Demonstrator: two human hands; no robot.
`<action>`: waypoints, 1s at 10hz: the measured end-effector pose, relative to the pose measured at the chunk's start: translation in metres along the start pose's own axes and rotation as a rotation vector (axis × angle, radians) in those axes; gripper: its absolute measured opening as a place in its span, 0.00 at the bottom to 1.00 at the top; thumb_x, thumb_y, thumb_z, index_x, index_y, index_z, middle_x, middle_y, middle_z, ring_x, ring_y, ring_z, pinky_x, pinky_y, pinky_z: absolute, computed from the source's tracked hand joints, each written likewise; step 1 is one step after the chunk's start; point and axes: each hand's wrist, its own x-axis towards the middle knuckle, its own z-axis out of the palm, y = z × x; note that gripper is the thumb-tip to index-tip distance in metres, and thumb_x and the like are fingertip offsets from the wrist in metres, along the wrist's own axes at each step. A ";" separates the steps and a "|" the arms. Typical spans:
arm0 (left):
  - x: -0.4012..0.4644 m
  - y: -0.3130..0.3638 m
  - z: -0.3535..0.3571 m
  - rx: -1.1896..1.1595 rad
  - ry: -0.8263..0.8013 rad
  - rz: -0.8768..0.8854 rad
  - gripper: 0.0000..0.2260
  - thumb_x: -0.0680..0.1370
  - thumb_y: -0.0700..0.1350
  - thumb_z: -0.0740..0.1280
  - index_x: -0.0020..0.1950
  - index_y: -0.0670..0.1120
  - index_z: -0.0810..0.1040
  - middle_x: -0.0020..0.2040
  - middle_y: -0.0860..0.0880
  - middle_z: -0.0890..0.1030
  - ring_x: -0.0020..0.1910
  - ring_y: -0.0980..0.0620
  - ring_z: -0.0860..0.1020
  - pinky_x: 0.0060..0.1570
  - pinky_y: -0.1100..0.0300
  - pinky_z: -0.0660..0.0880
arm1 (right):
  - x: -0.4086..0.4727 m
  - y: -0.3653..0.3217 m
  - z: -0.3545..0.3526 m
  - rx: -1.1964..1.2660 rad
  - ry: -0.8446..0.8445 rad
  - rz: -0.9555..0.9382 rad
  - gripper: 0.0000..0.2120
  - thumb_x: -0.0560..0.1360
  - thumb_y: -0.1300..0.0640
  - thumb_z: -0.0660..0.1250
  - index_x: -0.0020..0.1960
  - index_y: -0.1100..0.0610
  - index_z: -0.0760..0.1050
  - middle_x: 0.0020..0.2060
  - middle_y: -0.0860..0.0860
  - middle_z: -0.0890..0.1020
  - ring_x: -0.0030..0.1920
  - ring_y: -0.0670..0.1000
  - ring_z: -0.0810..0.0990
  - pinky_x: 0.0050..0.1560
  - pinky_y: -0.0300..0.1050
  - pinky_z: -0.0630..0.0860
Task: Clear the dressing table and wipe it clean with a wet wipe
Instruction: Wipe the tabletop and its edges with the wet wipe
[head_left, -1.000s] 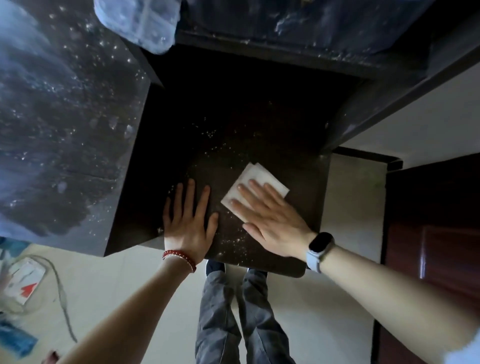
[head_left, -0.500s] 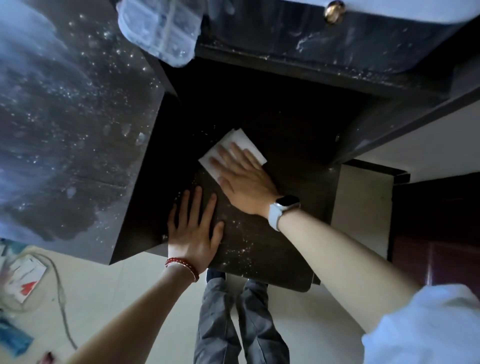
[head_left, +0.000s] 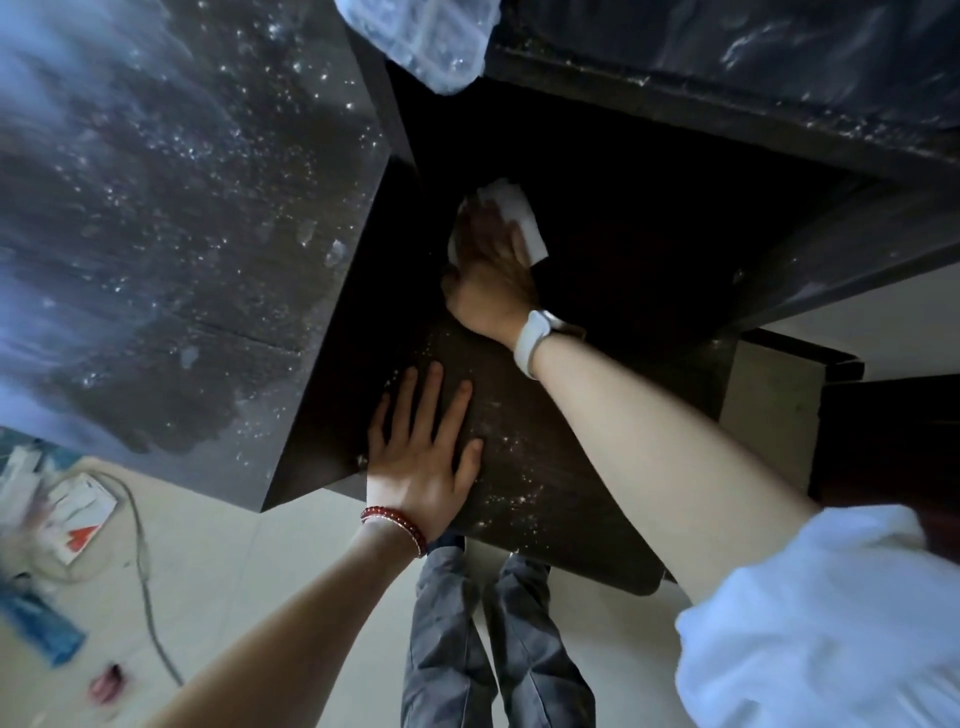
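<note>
Wipe pushed to the far corner

Right hand (head_left: 491, 270), fingers flat, has slid the white wet wipe (head_left: 519, 218) farther across the dark wooden surface (head_left: 561, 467); left hand (head_left: 421, 457) stays flat, bracing; near specks remain.

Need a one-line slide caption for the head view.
Right hand presses wipe deep on dusty table; left hand rests flat near its front edge.

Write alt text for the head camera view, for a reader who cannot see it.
A person's right hand presses a white wet wipe onto the dark, dust-speckled dressing table, far back in shadow. The left hand rests flat near the front edge, a red bead bracelet on its wrist.
</note>
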 end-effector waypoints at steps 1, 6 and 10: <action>0.000 -0.002 -0.001 -0.009 0.010 0.018 0.25 0.75 0.56 0.51 0.71 0.50 0.60 0.72 0.42 0.63 0.71 0.44 0.55 0.66 0.47 0.51 | -0.005 0.020 -0.006 -0.041 -0.053 -0.118 0.29 0.79 0.54 0.52 0.76 0.56 0.43 0.76 0.51 0.44 0.75 0.51 0.41 0.71 0.43 0.37; 0.000 -0.001 0.000 -0.031 0.021 0.023 0.25 0.75 0.55 0.53 0.71 0.50 0.62 0.72 0.43 0.63 0.72 0.44 0.56 0.67 0.47 0.52 | -0.001 0.043 -0.001 -0.086 0.196 0.275 0.28 0.78 0.56 0.51 0.75 0.56 0.45 0.76 0.55 0.47 0.75 0.57 0.43 0.72 0.51 0.38; 0.000 -0.001 0.000 -0.041 0.000 0.014 0.25 0.75 0.55 0.52 0.71 0.50 0.61 0.73 0.43 0.62 0.72 0.44 0.55 0.67 0.48 0.51 | -0.036 0.115 -0.032 0.020 0.201 0.529 0.27 0.80 0.54 0.49 0.76 0.51 0.44 0.76 0.53 0.44 0.75 0.55 0.39 0.72 0.51 0.37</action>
